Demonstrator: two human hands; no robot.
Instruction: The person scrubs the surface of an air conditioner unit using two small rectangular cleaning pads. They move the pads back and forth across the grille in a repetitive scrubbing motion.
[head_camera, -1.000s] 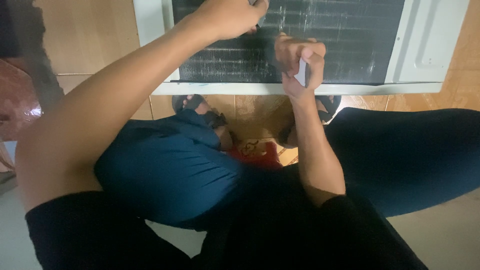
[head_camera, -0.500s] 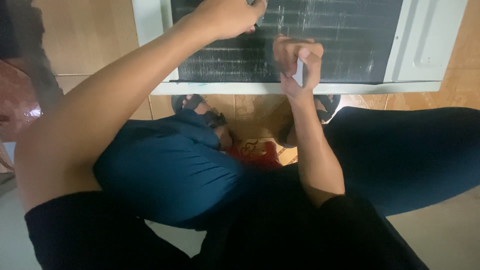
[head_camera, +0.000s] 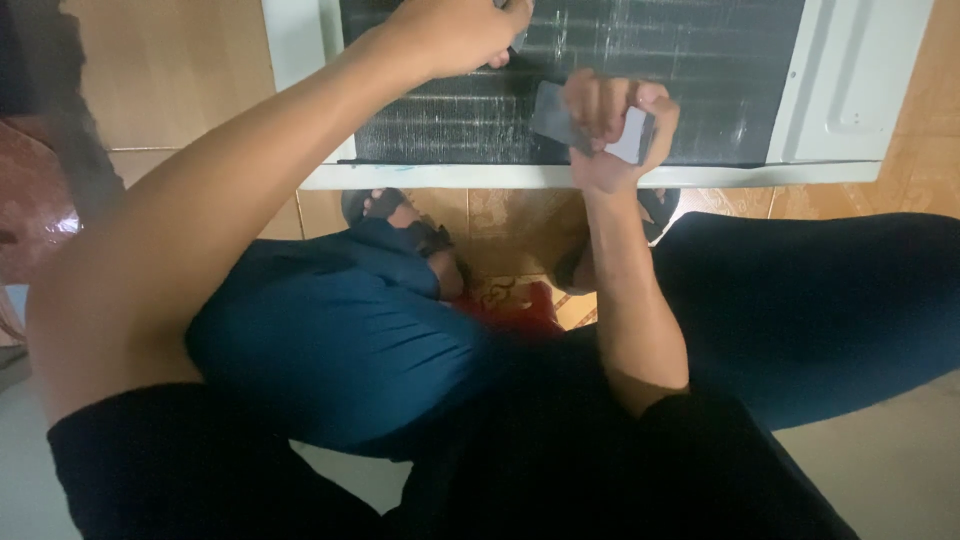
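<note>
My left hand (head_camera: 450, 35) is curled near the top edge of the view, pressed against the dark finned coil (head_camera: 720, 70) of a white-framed cooling unit (head_camera: 850, 80). Whether its fingers hold anything is hidden. My right hand (head_camera: 610, 125) is lower and to the right, closed on a small flat grey-and-white piece (head_camera: 553, 113) held against the fins near the coil's lower edge. Both forearms reach forward over my knees.
The unit's white bottom rail (head_camera: 480, 177) runs across the view just above my sandalled feet (head_camera: 400, 215). My legs in dark blue trousers (head_camera: 330, 340) fill the middle. Tan floor tiles (head_camera: 170, 80) lie to the left, and a red patterned thing (head_camera: 515, 305) sits between my feet.
The flat piece in my right hand now sticks out to the left of the fingers. Both hands stay at nearly the same spots on the coil.
</note>
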